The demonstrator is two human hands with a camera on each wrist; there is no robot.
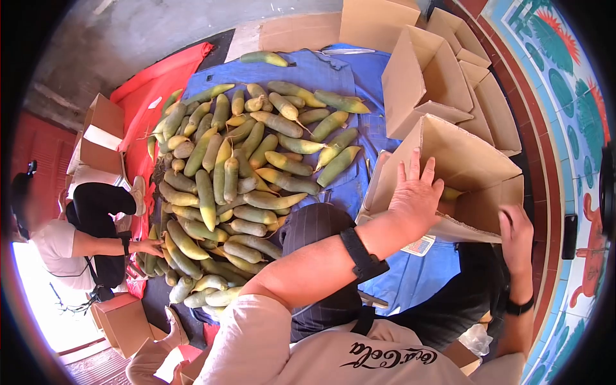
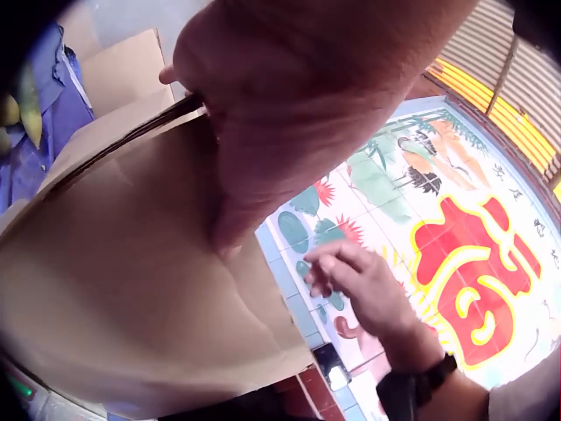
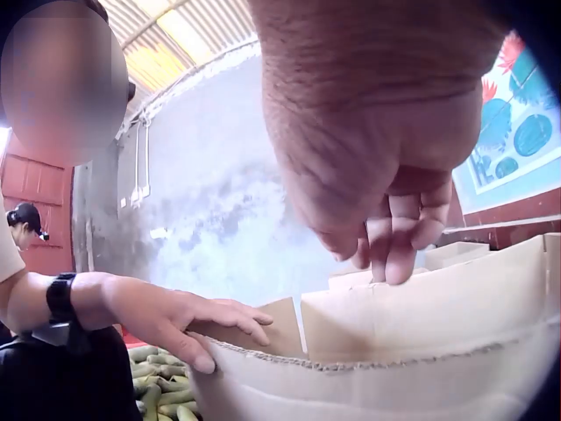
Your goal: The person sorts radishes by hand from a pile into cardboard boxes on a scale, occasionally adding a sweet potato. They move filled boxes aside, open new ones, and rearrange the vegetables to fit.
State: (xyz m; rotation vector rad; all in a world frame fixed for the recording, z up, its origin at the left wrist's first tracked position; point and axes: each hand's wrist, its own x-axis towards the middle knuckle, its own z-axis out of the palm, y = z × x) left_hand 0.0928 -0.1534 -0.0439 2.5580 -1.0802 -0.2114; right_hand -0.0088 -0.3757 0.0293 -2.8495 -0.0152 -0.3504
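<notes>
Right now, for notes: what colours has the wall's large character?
The character is red, outlined in yellow; clearest from the left wrist.

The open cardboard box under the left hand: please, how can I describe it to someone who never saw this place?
Find the blue sheet under the radish pile, then the open cardboard boxes at its right. The box is the front one. Only this one has the left hand resting on its rim.

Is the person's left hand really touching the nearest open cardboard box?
Touching. The right wrist view shows the left hand lying across the rim of the cardboard box, thumb over its outer side.
</notes>
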